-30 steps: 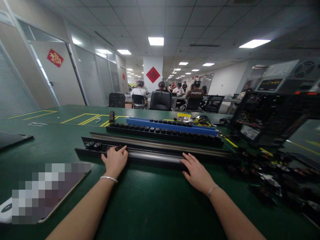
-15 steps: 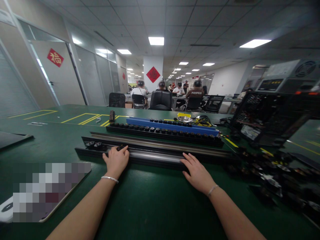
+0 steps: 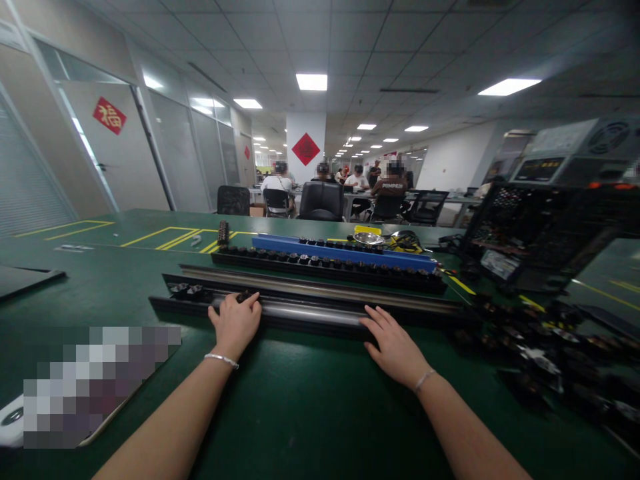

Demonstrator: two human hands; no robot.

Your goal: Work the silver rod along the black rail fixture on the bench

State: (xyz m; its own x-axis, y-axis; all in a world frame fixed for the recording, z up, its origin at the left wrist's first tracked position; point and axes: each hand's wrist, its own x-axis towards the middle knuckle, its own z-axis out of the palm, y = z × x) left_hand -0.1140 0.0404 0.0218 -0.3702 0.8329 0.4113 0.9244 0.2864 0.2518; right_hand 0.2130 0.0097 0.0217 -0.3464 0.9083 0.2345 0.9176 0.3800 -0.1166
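A long black rail (image 3: 310,310) with a shiny metal channel lies across the green table (image 3: 300,413) in front of me. My left hand (image 3: 234,325) rests on the rail's near edge, fingers curled over a small black part (image 3: 243,296) in the channel. Two more small black parts (image 3: 186,289) sit at the rail's left end. My right hand (image 3: 395,347) lies flat and open against the rail's near edge, further right, holding nothing.
Behind the rail lie a second black rail (image 3: 330,267) and a blue rail (image 3: 345,253), both studded with small parts. Loose black parts (image 3: 545,353) cover the right side, beside an open computer case (image 3: 540,240). A flat device (image 3: 90,387) lies at left. People sit at distant desks.
My left hand has slid a little to the right along the rail with the small black part under its fingers. The right hand has barely moved.
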